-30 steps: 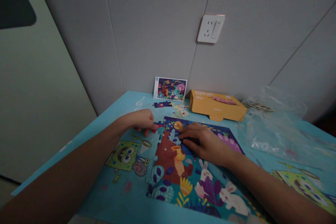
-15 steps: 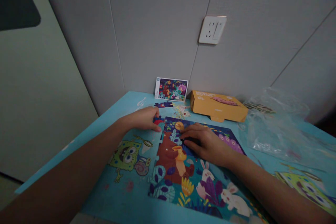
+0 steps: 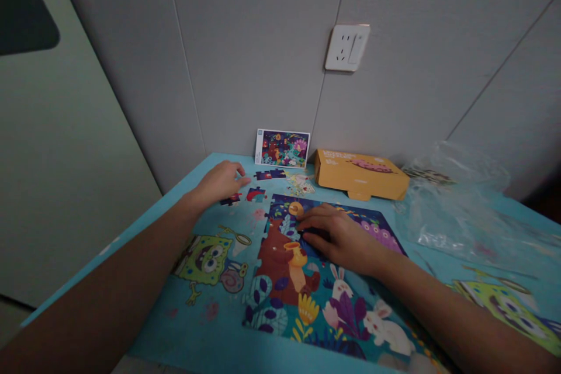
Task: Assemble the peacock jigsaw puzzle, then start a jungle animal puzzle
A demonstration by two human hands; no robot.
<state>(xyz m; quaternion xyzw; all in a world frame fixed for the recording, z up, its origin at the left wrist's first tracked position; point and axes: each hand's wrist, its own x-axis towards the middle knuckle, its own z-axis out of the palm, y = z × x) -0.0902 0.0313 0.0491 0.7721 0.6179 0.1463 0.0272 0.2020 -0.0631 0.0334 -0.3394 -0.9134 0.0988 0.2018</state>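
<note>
Head view: two hands, one partly assembled puzzle (image 3: pixel 280 286), one picture card (image 3: pixel 283 148), one orange box (image 3: pixel 362 175) and one wall socket (image 3: pixel 347 48) are counted. Outside the puzzle lie one joined pair of dark pieces (image 3: pixel 270 175) and two further pieces — a red-and-teal piece (image 3: pixel 256 195) and a dark piece (image 3: pixel 231 200). The dark piece sits just below the left hand (image 3: pixel 219 181), partly covered by it; the red-and-teal piece is near its fingertips, and the joined pair lies a little beyond them. The puzzle's upper middle is directly beneath the right hand's (image 3: pixel 339 238) fingertips. Left arm reaches forward from the lower left, palm down, fingers slightly bent and apart, released. Right forearm crosses the puzzle from the lower right, its hand resting palm down — fingers loosely bent, thumb apart, likewise released. Clear plastic (image 3: pixel 456 222) lies right of the box.
</note>
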